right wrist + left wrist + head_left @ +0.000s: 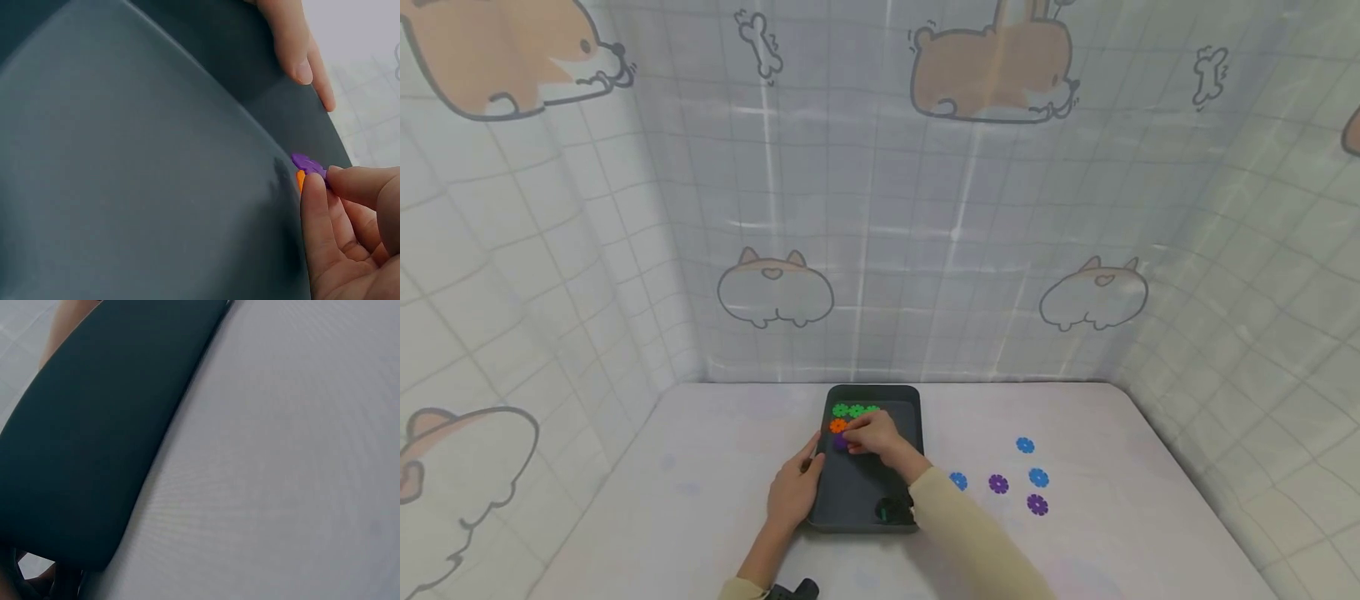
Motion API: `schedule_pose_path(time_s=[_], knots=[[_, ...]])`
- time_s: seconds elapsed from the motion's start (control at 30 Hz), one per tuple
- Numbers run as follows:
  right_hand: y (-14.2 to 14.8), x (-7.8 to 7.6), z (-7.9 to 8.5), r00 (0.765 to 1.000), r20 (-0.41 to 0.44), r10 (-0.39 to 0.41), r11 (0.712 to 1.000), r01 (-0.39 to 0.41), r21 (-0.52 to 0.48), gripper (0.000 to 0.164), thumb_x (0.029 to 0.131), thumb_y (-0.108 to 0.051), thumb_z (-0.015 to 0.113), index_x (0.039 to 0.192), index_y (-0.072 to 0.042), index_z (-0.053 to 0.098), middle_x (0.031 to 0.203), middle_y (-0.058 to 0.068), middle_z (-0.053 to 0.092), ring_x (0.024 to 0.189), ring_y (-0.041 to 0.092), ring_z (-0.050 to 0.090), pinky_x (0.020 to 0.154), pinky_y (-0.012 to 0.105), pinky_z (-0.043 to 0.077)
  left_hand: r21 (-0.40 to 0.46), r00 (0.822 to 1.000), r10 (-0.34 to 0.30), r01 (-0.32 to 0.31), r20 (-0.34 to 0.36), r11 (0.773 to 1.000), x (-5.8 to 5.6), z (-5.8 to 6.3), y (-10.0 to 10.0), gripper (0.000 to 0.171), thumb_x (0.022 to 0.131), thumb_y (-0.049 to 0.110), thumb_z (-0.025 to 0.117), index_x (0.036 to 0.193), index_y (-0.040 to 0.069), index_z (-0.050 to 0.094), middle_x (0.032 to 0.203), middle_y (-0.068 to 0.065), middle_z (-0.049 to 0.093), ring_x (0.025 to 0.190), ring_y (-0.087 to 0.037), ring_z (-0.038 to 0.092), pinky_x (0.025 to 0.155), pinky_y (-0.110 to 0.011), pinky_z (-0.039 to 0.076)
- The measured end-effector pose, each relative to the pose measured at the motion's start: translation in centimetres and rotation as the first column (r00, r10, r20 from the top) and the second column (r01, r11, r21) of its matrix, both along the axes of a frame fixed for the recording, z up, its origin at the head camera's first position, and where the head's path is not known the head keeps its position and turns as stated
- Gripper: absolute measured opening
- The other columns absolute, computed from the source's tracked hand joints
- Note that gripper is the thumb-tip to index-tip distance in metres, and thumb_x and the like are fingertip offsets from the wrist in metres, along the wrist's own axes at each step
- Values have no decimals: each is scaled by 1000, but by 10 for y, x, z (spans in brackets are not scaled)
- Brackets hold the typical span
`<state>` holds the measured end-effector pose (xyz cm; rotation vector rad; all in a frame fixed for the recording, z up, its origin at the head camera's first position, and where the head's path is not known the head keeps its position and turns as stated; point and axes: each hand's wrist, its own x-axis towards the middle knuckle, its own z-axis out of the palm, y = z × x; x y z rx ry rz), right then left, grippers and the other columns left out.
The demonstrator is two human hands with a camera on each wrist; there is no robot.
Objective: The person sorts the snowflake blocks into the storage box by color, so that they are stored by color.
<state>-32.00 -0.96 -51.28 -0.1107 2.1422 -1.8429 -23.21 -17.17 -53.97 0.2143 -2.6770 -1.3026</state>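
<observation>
My right hand (874, 435) reaches into the dark grey tray (850, 500) and pinches a purple plastic snowflake disc (308, 165) between thumb and fingertips. That disc is close to the tray's left wall, by an orange snowflake disc (838, 426). Above the orange one, green snowflake discs (840, 410) lie in a row near the far end, partly covered by my right hand. At the tray's left side, my left hand (793, 492) grips the wall, thumb inside the rim and fingers outside. The left wrist view shows mostly the tray's outer side (94, 437).
To the right of the tray, several loose discs lie on the white table (722, 467), among them a blue disc (1025, 445) and a purple disc (1037, 504). A patterned curtain (887, 208) encloses the table's back and sides.
</observation>
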Motion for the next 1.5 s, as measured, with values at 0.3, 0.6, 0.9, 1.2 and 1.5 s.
schedule_pose_path(time_s=[0.3,0.6,0.9,1.2,1.5], knots=[[-6,1,-3,999,-10,-33,999,34,20,12,84,-1,73,95,4,72,81,12,67,62,16,67,60,31,56,7,1000,2,-2,-14,1000,1,-1,1,45,101,31,53,145,23,49,115,-14,66,101,-33,61,82,-54,45],[-12,4,-6,997,-49,-53,997,56,58,8,82,1,74,89,3,73,77,10,67,61,17,68,57,29,55,15,1000,7,-7,1,1000,1,-1,0,45,101,34,52,145,24,49,115,-14,66,101,-33,61,82,-54,45],[-16,6,-6,994,-89,-60,991,70,111,3,82,1,75,84,1,73,73,8,67,58,17,67,55,29,55,6,1000,4,-4,-11,1000,1,0,0,45,100,34,53,144,23,50,109,-11,67,91,-28,61,77,-50,46],[-18,6,-8,987,-158,-41,986,66,155,4,81,2,75,84,0,74,71,5,66,54,14,65,52,28,54,10,1000,-3,3,-24,1000,1,0,-1,45,100,32,54,144,23,51,113,-12,67,100,-33,62,80,-53,46],[-17,6,-10,983,-180,-32,983,64,171,4,81,2,75,84,-1,74,69,5,67,53,15,65,51,28,54,3,1000,1,-1,-15,1000,0,1,0,44,100,32,54,143,24,51,108,-9,67,89,-26,60,75,-49,46]])
